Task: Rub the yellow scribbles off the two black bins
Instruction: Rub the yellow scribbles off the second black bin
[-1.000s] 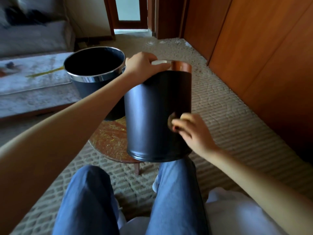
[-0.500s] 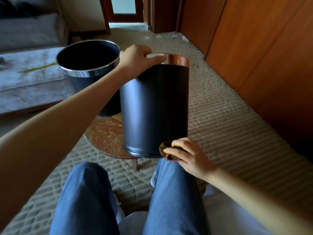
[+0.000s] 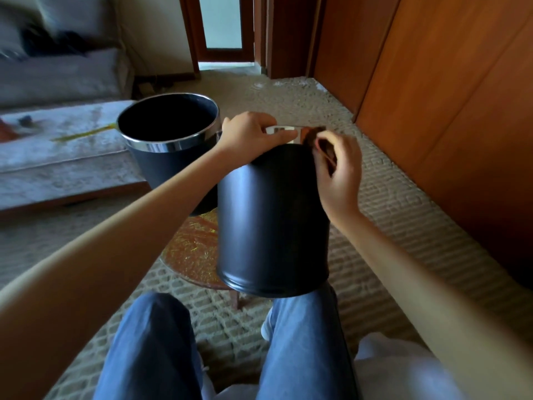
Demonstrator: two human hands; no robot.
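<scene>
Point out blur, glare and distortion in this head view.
Head view: motion blur smears the sofa at upper left; the door pane is brightest; the far bin's chrome rim glints; the near bin, gripped by the left hand, the right hand pinching a brown pad against it, is dim but sharp; wide-angle bowing curves the wood panels.

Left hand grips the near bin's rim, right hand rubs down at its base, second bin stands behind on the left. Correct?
No. In the head view the right hand, pinching a brown pad, is up at the rim of the near bin, not at its base. The rest holds.
</scene>
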